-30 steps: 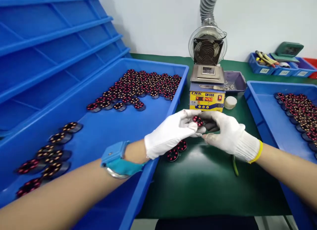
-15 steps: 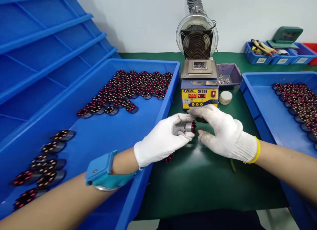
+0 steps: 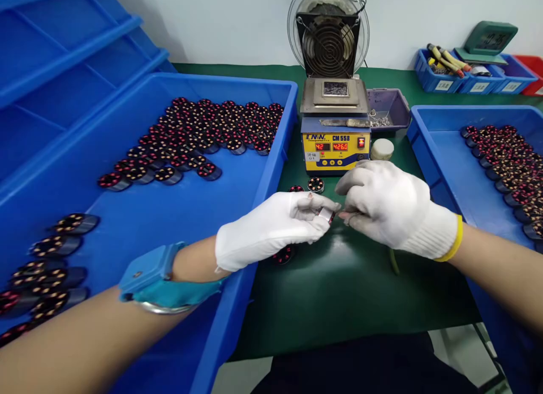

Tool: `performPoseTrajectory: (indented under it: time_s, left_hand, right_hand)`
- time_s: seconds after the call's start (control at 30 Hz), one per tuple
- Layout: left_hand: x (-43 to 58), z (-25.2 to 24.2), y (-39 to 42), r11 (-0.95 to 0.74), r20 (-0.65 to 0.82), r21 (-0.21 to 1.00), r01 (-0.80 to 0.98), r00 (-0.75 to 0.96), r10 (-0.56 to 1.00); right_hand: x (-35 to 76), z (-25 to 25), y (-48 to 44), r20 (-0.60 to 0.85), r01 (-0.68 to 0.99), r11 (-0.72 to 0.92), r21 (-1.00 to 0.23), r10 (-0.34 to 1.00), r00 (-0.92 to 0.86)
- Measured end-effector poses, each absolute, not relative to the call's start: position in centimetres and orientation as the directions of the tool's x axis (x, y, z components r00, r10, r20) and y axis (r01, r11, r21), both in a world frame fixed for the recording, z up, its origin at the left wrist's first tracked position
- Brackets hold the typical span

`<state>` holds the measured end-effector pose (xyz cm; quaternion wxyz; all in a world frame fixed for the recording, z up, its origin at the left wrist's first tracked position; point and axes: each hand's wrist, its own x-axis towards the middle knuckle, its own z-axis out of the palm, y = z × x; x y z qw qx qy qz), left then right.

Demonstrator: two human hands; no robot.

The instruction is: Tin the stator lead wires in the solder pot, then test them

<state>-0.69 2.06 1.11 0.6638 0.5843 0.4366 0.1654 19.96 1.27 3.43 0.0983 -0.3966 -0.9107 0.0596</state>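
My left hand, in a white glove, is closed round a small round coil part with a silvery side. My right hand, also gloved, pinches at the same part from the right, so both hands meet over the green mat. Two loose coil parts lie on the mat just beyond my fingers, and another coil part shows under my left hand. A blue wrist strap sits on my left forearm.
A yellow solder pot with red digits stands behind my hands, a fan above it. A blue tray on the left and another blue tray on the right hold several coil parts. Small tool bins sit far right.
The view has tipped downward and my hands have dropped closer to the mat. The part has turned between my fingers, so its silvery side now shows instead of its red windings.
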Motion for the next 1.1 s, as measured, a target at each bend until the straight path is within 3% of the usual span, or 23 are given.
performPoseTrajectory:
  time_s: [0.1, 0.17, 0.27, 0.37, 0.47, 0.57, 0.67, 0.83, 1.0, 1.1]
  left_hand:
    - [-1.0, 1.2, 2.3, 0.263, -0.372, 0.927, 0.266, 0.59, 0.717]
    - [-1.1, 1.3, 2.5, 0.215, -0.358, 0.931, 0.296, 0.617, 0.701]
    - [-1.0, 1.5, 2.4, 0.168, -0.359, 0.926, 0.338, 0.648, 0.672]
    - [-0.7, 1.4, 1.9, 0.166, -0.289, 0.954, 0.249, 0.625, 0.725]
    - [-0.4, 1.0, 0.9, -0.054, -0.106, 0.959, 0.279, 0.53, 0.841]
    - [-0.2, 0.4, 0.0, -0.316, 0.069, 0.83, 0.46, 0.477, 0.876]
    - [0.0, 0.1, -0.3, -0.408, 0.133, 0.74, 0.535, 0.478, 0.868]
    - [0.3, 0.6, -0.1, -0.272, 0.052, 0.694, 0.667, 0.331, 0.942]
    - [0.2, 1.3, -0.3, -0.191, -0.129, 0.736, 0.65, 0.411, 0.902]
    - [0.3, 1.3, -0.2, -0.086, -0.059, 0.773, 0.629, 0.207, 0.977]
  right_hand:
    - [20.1, 3.6, 1.1, 0.134, 0.716, 0.6, -0.356, 0.791, -0.597]
    - [20.0, 3.3, 1.0, 0.135, 0.637, 0.63, -0.444, 0.75, -0.648]
    - [19.8, 2.9, 0.9, 0.132, 0.505, 0.69, -0.518, 0.648, -0.75]
    - [19.8, 2.8, 0.8, 0.121, 0.545, 0.641, -0.54, 0.7, -0.704]
    - [19.8, 2.7, 0.7, 0.105, 0.653, 0.544, -0.527, 0.804, -0.586]
    - [19.6, 2.4, 0.4, 0.125, 0.683, 0.481, -0.549, 0.855, -0.503]
    - [19.4, 2.1, 0.2, 0.164, 0.684, 0.438, -0.584, 0.888, -0.429]
    - [19.4, 1.9, 0.3, 0.197, 0.676, 0.369, -0.637, 0.927, -0.321]
    - [19.7, 1.5, 1.4, 0.095, 0.476, 0.187, -0.86, 0.973, -0.211]
    - [19.6, 1.4, 1.7, 0.021, 0.358, 0.093, -0.929, 0.979, -0.201]
